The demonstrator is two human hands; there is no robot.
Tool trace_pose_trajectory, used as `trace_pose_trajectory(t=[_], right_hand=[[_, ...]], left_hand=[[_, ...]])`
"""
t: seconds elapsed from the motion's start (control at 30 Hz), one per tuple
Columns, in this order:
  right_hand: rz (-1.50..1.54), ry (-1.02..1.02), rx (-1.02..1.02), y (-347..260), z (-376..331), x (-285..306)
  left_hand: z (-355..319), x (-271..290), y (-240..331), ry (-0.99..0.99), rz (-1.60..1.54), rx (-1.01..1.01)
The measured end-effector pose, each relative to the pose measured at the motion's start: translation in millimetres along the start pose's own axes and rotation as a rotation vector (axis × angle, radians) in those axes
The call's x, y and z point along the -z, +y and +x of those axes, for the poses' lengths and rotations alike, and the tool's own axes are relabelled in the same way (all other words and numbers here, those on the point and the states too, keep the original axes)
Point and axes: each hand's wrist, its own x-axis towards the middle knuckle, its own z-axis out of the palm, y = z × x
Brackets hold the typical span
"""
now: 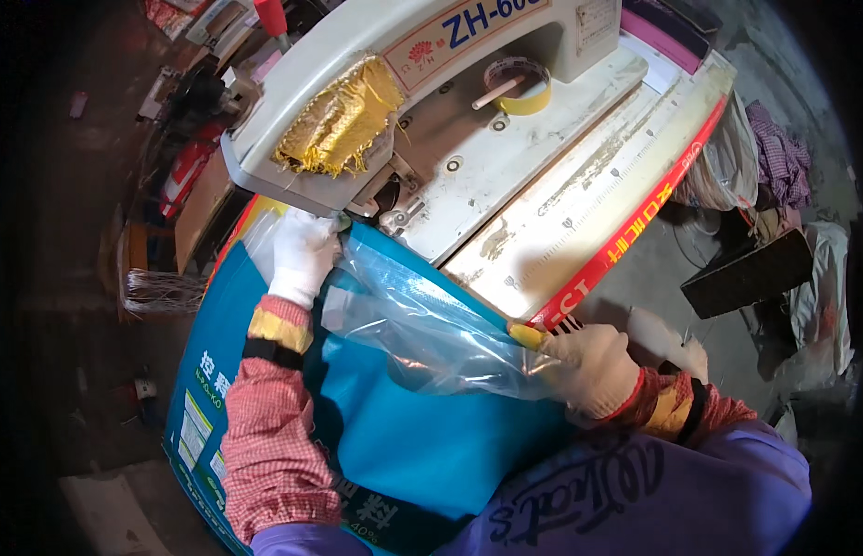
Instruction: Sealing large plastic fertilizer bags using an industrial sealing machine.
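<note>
Blue sack [422,435] with clear plastic liner [431,320] lying at near edge of sewing machine bench [580,204], left gloved hand [302,252] pinching sack mouth under machine head [376,56], right gloved hand [589,369] gripping liner's other end.

Both hands are covered by knitted work gloves. The left hand [302,255] wears a clean white glove, while the glove on the right hand [587,369] is off-white and grubbier, with a red-edged cuff. Over each forearm lies a red-and-white checked sleeve cover of thin woven cloth, gathered and slightly puckered along its length. Near each wrist the cover ends in a yellow band, followed by a narrow black elastic strip. Beneath the covers is a purple garment, seen at the upper arms and across the chest, with dark looping script lettering printed on its front and soft folds in the fabric
</note>
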Motion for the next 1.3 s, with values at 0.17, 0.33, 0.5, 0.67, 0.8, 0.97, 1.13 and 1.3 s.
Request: trace_pose_trajectory(t=[0.17, 0.33, 0.5, 0.67, 0.8, 0.97, 1.13, 1.3], right_hand=[[-0.343, -0.374, -0.144, -19.3, 4.9, 18.2], [-0.106, -0.264, -0.017, -25.1, -14.1, 33.2], [-0.266, -0.246, -0.166, -39.6, 25.0, 7.0], [-0.373, 0.263, -0.029, -75.5, 128.4, -35.1], [-0.466, 0.293, 0.4, -88.5, 164.2, -26.1], [-0.674, -0.42, 0.474, -82.8, 211.9, 8.1], [-0.558, -0.485, 0.749, -63.0, 247.7, 14.7], [-0.408, -0.493, 0.773, -62.6, 247.5, 2.7]], left_hand=[[-17.2, 28.4, 18.7, -0.316, -0.335, 0.343], [-14.0, 22.3, 26.2, -0.251, -0.401, 0.238], [2.5, -14.3, -33.8, -0.051, -0.403, 0.252], [54.3, -10.8, -171.7, 0.083, -0.166, 0.18], [76.9, 34.2, -196.9, 0.045, -0.682, 0.595], [47.6, 120.9, -23.5, -0.273, 0.182, 0.343], [58.6, 202.7, 149.8, -0.378, 0.154, -0.199], [82.4, 168.2, 256.5, -0.471, 0.048, -0.722]])
